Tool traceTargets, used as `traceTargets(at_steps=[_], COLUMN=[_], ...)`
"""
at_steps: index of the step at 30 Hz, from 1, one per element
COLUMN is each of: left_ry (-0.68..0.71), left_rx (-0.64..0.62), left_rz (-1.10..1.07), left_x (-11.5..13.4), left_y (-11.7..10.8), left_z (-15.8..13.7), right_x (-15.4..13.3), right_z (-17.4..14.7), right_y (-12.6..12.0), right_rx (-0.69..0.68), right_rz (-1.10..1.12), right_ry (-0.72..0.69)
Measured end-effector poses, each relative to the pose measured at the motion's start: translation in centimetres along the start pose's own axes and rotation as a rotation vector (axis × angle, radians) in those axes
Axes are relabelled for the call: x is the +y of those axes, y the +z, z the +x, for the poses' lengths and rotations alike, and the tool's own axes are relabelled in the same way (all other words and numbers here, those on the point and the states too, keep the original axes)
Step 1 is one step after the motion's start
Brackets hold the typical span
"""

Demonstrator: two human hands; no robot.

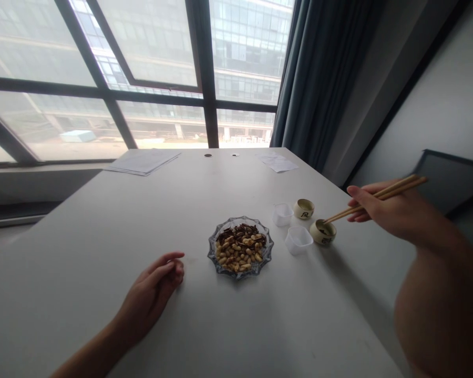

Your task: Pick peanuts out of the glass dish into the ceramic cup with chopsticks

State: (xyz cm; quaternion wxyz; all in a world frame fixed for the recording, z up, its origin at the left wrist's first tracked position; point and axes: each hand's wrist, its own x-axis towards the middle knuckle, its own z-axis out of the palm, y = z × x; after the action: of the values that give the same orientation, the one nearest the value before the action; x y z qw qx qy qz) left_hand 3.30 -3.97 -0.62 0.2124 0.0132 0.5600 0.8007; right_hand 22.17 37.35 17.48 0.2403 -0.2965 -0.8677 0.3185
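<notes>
My right hand [390, 207] grips a pair of wooden chopsticks [382, 195]. Their tips reach into the nearer small ceramic cup [323, 232], where something dark lies; I cannot tell whether the tips pinch it. Behind that cup stands a second ceramic cup [304, 208] with a dark character on its side. Resting on the table, my left hand [153, 289] holds nothing, its index finger stretched and the others loosely bent. Between the hands sits a scalloped glass bowl [212, 255] with peanuts [238, 252] in front and dark brown elongated pieces [242, 231] behind.
Two clear plastic containers [298, 240] stand between the bowl and the cups. Papers [144, 161] lie at the table's far left, and another sheet [279, 161] at the far right. The white table [142, 215] reaches the windows, with a dark curtain [323, 79] beside them.
</notes>
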Motion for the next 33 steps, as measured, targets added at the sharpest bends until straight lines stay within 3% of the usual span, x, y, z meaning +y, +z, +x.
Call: traceTargets(at_steps=[6,16,27,33], left_ry=[-0.018,0.001,-0.009,0.001], left_rx=[0.042,0.015,0.017,0.02], left_rz=[-0.015,-0.008,-0.019,-0.008], left_x=[0.2,0.1,-0.3,-0.2], left_y=[0.3,0.2,-0.5,-0.3], left_z=[-0.1,0.1,0.6,0.5], right_x=[2.4,2.6,3.7,2.4], right_z=[3.3,4.7,5.4,4.2], right_y=[1.0,3.8,3.3,2.5], right_rx=[-0.039,-0.204,-0.063,0.018], right_rz=[0.022,0.134,0.157,0.133], right_ry=[0.155,0.148,0.089,0.021])
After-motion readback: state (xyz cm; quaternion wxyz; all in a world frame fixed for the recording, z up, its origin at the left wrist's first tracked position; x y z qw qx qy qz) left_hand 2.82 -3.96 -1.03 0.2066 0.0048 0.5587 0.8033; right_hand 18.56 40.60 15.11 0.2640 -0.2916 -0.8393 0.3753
